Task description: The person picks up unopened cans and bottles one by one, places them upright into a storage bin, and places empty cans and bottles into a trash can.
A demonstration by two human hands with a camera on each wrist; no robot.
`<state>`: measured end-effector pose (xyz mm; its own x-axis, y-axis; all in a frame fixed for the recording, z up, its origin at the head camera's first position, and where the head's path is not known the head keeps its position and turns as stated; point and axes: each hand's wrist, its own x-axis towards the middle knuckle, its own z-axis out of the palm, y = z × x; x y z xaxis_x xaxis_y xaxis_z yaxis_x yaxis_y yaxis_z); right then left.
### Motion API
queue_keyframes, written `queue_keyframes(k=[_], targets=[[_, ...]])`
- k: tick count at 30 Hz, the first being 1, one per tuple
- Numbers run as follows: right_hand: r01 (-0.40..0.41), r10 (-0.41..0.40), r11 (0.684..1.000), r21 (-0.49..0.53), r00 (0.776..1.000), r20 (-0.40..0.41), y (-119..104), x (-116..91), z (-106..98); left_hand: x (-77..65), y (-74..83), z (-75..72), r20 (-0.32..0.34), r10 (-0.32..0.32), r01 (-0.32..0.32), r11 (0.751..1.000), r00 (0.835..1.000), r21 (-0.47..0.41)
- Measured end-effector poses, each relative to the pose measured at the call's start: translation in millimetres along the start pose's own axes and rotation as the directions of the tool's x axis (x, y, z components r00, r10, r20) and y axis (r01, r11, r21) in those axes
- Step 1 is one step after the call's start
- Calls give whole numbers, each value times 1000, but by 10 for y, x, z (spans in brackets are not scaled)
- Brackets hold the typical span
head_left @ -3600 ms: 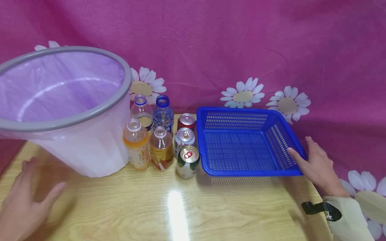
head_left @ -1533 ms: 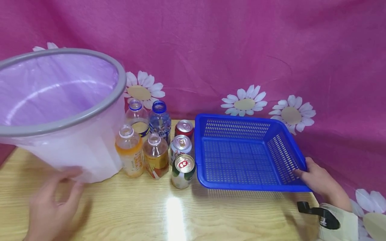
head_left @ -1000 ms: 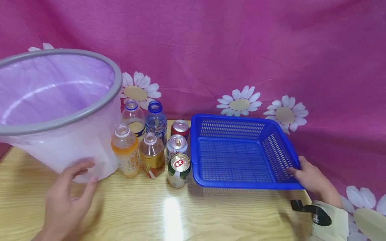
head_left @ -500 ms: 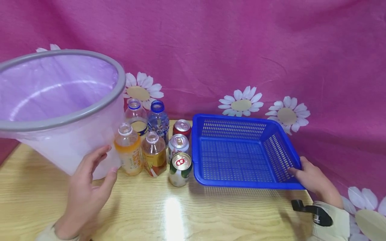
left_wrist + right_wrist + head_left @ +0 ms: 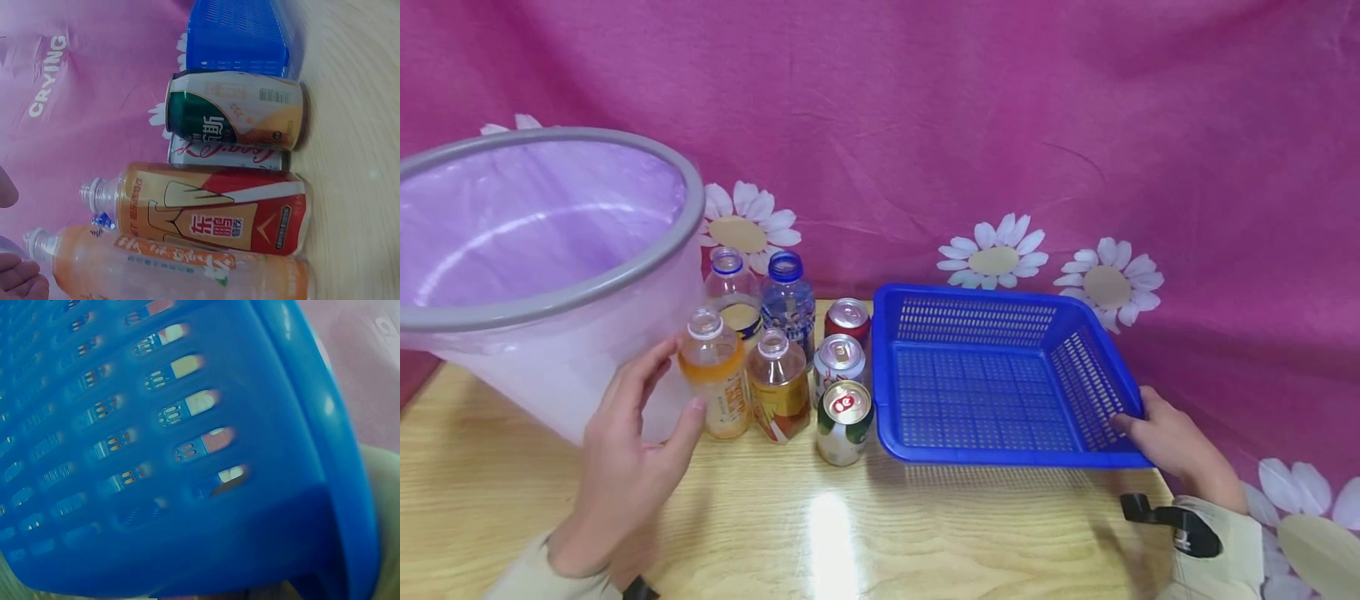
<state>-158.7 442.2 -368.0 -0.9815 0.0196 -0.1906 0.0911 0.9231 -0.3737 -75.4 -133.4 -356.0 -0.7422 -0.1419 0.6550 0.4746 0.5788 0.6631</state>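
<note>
My left hand (image 5: 632,458) is at the lower left, thumb and fingers apart around the near left side of an uncapped orange-labelled bottle (image 5: 722,396). In the left wrist view, curved fingers (image 5: 22,281) show close to that bottle's neck, with the thumb (image 5: 7,190) apart from it. My right hand (image 5: 1176,446) grips the right side of a blue plastic basket (image 5: 1000,457), thumb over the rim and the other fingers hidden outside. The slotted basket wall (image 5: 262,425) fills most of the right wrist view. Inside the basket only its bare mesh floor shows.
A large bin (image 5: 647,283) with a grey rim and a purple liner stands left of the bottles. A gold-labelled bottle (image 5: 781,400), a clear bottle (image 5: 733,287), a blue-necked bottle (image 5: 787,312), and green (image 5: 844,433), silver (image 5: 839,358) and red (image 5: 847,317) cans stand between bin and basket.
My left hand has come in from the far left, moving right and forward past the bin to the orange-labelled bottle. My right hand stays at the basket's right side. The bottles and cans keep their places.
</note>
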Motion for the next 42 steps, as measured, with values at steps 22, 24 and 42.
queue_keyframes(k=[22,24,42], targets=[[12,-12,1000,-13,1000,-10,-18,2,7,89,137,151,-19,-104,105,989,994,108],[11,-11,1000,-12,1000,-11,-11,-4,6,89,141,157,-26,-91,93,989,996,115],[8,-8,1000,-12,1000,-13,-24,-9,3,37,57,289,-122,-1,21,987,993,157]])
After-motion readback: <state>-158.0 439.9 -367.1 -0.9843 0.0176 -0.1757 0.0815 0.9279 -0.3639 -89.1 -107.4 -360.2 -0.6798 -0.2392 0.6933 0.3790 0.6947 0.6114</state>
